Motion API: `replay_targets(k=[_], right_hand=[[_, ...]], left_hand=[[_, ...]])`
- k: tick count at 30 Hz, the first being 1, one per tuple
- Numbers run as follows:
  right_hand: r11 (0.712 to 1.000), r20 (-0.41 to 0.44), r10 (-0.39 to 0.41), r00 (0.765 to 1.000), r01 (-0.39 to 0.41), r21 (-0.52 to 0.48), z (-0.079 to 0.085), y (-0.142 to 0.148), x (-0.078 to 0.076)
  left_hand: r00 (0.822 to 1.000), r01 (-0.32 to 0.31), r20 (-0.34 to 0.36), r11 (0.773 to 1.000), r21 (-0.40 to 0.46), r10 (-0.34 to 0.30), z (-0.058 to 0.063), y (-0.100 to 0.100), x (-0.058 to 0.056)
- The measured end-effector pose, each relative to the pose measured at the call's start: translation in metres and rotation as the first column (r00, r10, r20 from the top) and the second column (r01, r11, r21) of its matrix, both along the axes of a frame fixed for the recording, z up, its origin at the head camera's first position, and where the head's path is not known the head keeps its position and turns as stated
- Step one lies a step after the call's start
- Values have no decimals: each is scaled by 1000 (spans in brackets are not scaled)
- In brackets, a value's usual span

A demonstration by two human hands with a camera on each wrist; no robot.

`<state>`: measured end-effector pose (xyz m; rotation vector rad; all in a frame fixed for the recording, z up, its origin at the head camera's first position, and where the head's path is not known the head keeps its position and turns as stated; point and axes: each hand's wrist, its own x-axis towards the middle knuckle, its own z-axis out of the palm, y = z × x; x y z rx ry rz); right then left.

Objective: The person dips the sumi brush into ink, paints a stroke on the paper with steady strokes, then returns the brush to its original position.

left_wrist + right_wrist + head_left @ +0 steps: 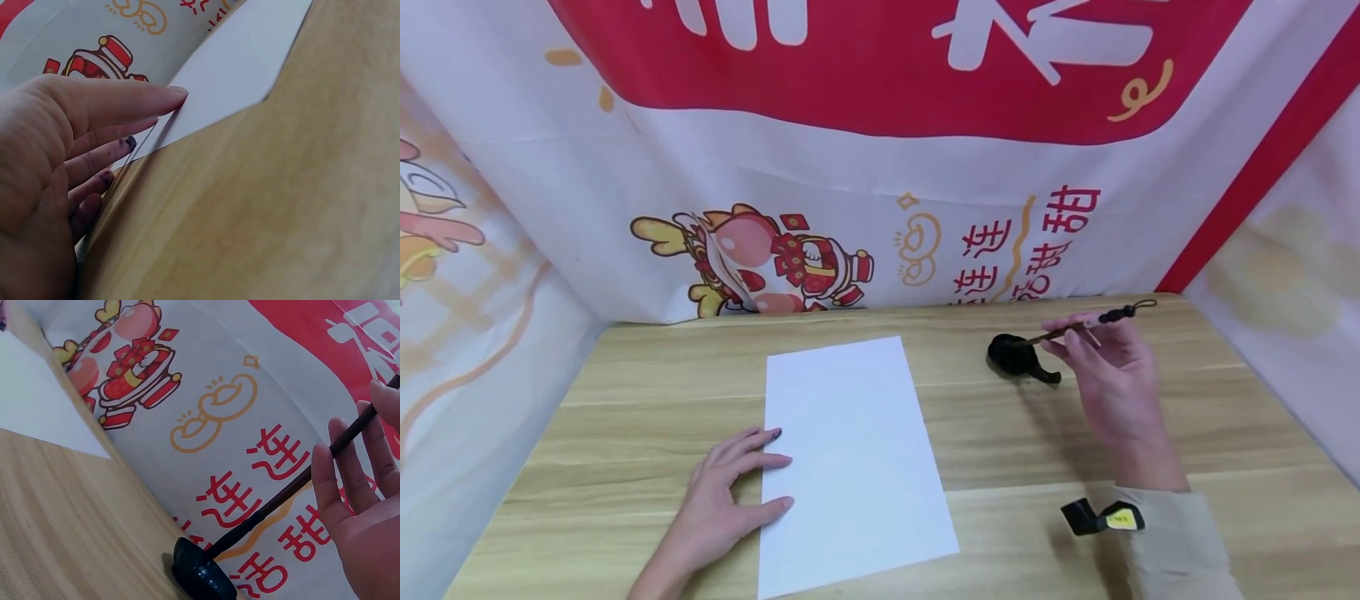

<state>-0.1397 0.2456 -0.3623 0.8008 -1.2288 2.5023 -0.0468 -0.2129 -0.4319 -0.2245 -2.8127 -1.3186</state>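
Red and white cloth (865,158) hung behind the work, printed with cartoon figures and lettering, and its lower edge met the back of a pale wood-grain table (625,450). A blank white sheet of paper (850,467) lay flat on the tabletop, slightly askew, left of the ink vessel and well apart from it. A beige sleeve (1180,550) came in from the near right. The left hand (722,492) had its fingers spread, their tips over the sheet's left edge and covering small bits of it; dark stains marked some fingertips. The right hand (1116,375) pinched a slender dark brush (284,492) between thumb and fingers, hiding part of the shaft in the head view. The brush slanted down to the left, its lower end over the ink vessel (1011,357); whether the tip touched the inside could not be told. That vessel was black and rounded, with a curved tail pointing toward the near right. A yellow label (1122,518) showed on a black strap by the cuff, and black beads and a thin cord loop (1145,304) finished the brush's upper end.
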Motion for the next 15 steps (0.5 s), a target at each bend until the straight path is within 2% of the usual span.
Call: replay_targets(k=[10,15], right_hand=[[999,29,-37,999,36,15,-5,1,0],[989,76,-135,988,130,76,-5,0,1]], left_hand=[[1000,-4,3,1000,-3,4,1,0,1],[1000,-8,8,1000,-5,8,1,0,1]])
